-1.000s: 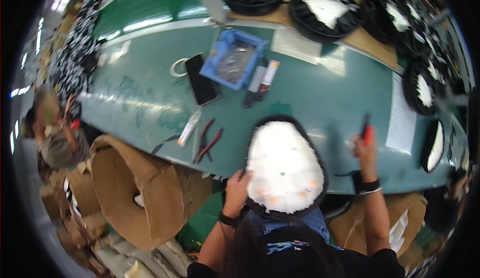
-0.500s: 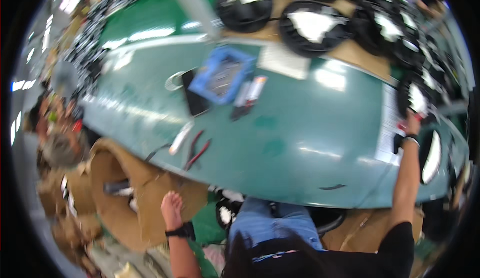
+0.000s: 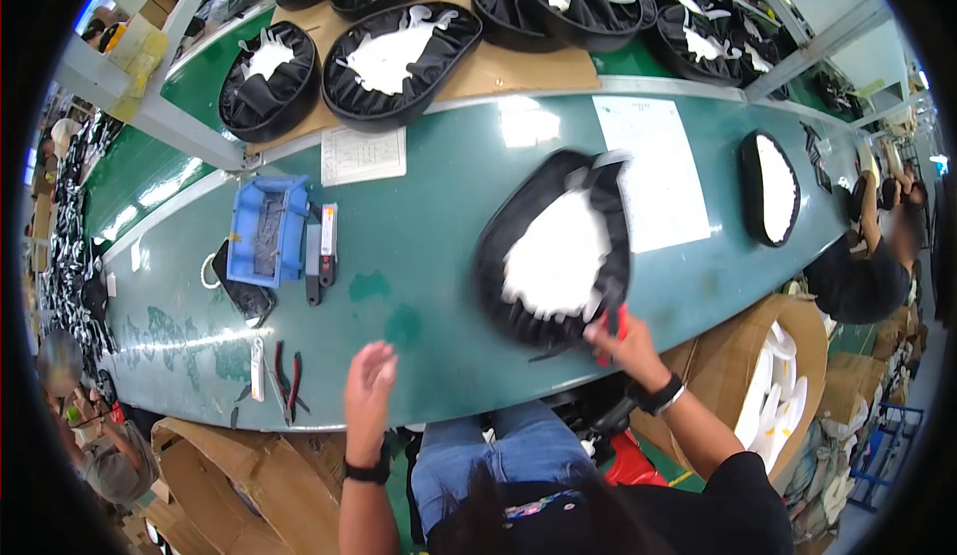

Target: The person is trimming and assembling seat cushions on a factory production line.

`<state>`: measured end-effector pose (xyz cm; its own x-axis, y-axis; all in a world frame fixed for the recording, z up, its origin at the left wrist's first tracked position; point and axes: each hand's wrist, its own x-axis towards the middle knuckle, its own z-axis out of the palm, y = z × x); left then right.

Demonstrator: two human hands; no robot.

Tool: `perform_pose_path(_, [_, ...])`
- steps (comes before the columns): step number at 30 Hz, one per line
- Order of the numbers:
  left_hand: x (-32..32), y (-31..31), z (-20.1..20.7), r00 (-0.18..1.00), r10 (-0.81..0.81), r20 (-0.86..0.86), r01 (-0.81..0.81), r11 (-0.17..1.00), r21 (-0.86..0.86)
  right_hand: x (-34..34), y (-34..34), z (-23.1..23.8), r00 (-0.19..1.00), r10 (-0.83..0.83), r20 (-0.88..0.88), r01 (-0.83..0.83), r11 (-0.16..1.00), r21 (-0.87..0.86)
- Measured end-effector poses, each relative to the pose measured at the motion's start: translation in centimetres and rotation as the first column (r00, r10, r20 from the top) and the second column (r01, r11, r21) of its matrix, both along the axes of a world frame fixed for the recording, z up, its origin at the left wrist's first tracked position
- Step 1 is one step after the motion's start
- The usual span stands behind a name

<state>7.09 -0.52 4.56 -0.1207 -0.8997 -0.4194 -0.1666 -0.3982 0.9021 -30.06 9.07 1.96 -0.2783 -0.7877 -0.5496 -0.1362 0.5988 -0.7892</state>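
In front of me is a black oval piece with gathered fabric round its rim and a white middle, slightly blurred. My right hand is closed at its near right edge, with a red-handled tool in the grip. The tool's working end is lost against the black fabric, and I cannot tell whether the fingers also pinch the piece. To the left, my left hand is raised over the table's near edge, empty, its fingers loosely extended.
Red-handled pliers, a white-handled cutter, a phone and a blue bin lie left. Paper sheets and another black oval piece are right. Several such pieces fill the back. Cardboard boxes stand below; people work nearby.
My right hand has come from the far right toward the middle, and a black oval piece now lies in front of me. My left hand has risen to the table edge. The view has swung right.
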Motion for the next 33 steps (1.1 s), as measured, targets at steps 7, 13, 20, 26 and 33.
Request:
perform_pose_path(7, [-1.5,1.1,-3.3,0.969,-0.1,0.226,0.098,0.995,0.021,5.3,3.6,3.3,0.957,0.287,-0.053,-0.292,0.941,-0.171])
perform_pose_path(13, [-3.0,5.2,-2.3,0.78,0.252,0.572,-0.096,0.952,-0.289,7.2,-1.1,4.1,0.979,0.181,-0.094,-0.176,0.983,0.055])
perform_pose_path(20, [-8.3,0.6,-1.1,0.907,-0.225,0.357,0.188,0.973,0.136,8.1,-1.5,3.9,0.763,0.357,-0.54,-0.553,0.792,-0.258])
perform_pose_path(26, [-8.6,2.2,-4.2,0.929,-0.135,0.345,0.179,0.979,-0.1,10.0,-2.8,7.6,0.452,0.482,-0.75,-0.724,0.689,0.006])
perform_pose_path(33, [-8.5,2.2,-3.5,0.992,-0.072,0.104,0.068,0.997,0.044,12.8,-6.0,10.0,0.067,0.659,-0.75,-0.815,0.469,0.339])
